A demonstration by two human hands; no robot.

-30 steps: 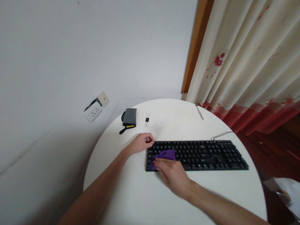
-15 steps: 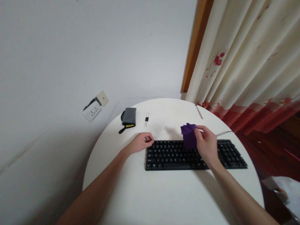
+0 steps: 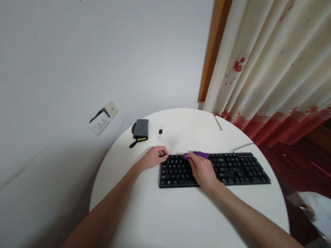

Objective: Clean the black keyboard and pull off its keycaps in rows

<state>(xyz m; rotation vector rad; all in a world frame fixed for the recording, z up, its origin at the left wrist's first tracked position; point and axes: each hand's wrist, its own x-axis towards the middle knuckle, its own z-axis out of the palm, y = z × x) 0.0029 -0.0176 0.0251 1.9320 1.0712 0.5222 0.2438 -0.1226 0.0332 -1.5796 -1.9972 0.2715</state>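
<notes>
Behind the black keyboard (image 3: 214, 168) lie a grey pouch (image 3: 139, 130) and a small clip (image 3: 160, 131) — well apart from it. The round white surface (image 3: 165, 213) has bare room in front; a curtain (image 3: 271, 69) hangs right. The right hand (image 3: 203, 170) presses a purple cloth (image 3: 198, 155) on the keyboard's far row, fingers curled over it; the left hand (image 3: 153, 158), loosely closed, touches the keyboard's left corner.

purple cloth (image 3: 198, 154) mostly hidden under right hand (image 3: 202, 171), keyboard (image 3: 232, 168) keys beneath hand covered, both elbows cut off
</notes>
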